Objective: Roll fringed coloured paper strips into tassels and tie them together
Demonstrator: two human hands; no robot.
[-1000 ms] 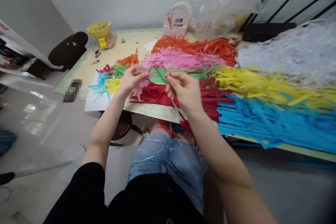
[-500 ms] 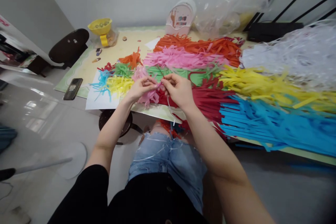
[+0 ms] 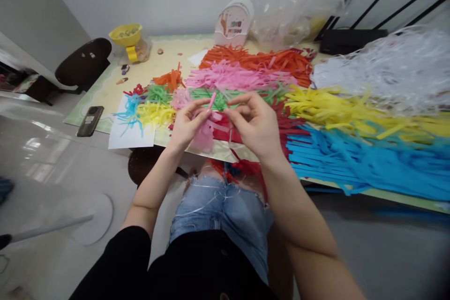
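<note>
My left hand (image 3: 185,125) is closed in a pinch on a pink paper strip (image 3: 212,100), whose end sticks up past the thumb. More pink paper (image 3: 203,137) hangs below those fingers, blurred. To its right, my right hand (image 3: 259,126) has thumb and forefinger pinched together. A thin pale strand (image 3: 230,135) hangs just under these fingertips and seems to come from them. Both hands are above the near table edge, over red strips (image 3: 228,135) and green strips (image 3: 220,101).
Small coloured tassels, including a yellow one (image 3: 156,113), lie on white paper (image 3: 121,138) at left. Fringed yellow paper (image 3: 337,112), blue paper (image 3: 358,164) and white strands (image 3: 383,72) spread rightward. A phone (image 3: 90,121) lies near the left edge.
My hands have moved apart, the right one rightward. The pink strip's end now stands up from my left fingers, and the pink paper hangs lower. The view has shifted slightly.
</note>
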